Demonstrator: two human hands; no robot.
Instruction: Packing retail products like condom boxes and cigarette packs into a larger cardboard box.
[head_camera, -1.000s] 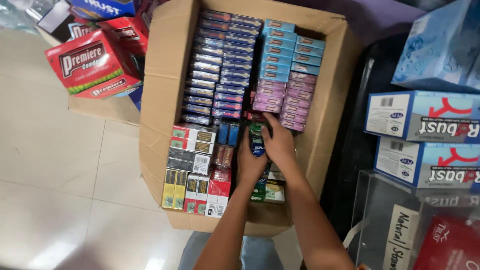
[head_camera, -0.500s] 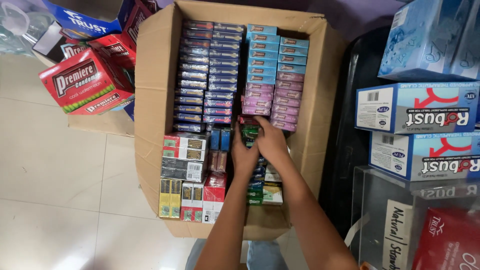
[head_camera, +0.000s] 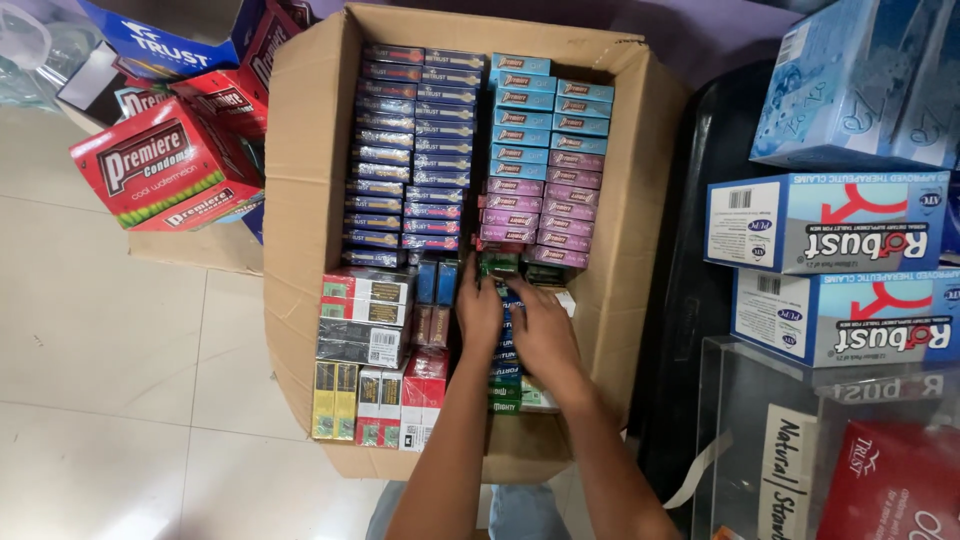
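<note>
Tiled floor (head_camera: 100, 350) carrying an open carton (head_camera: 300, 200): left hand (head_camera: 478, 312) and right hand (head_camera: 540, 335) press on green packets (head_camera: 505, 375) among stacked rows; grip closure cannot be told. Seating them flush demands care.

Both forearms are extended forward from the bottom edge of the view, converging toward the centre. The left hand (head_camera: 479, 312) is held palm down, fingers pointed forward and slightly curled. The right hand (head_camera: 543, 330) is placed just beside it, angled inward, fingers bent downward at the knuckles. Whether either grip is closed cannot be determined. The wrists are kept nearly straight.
</note>
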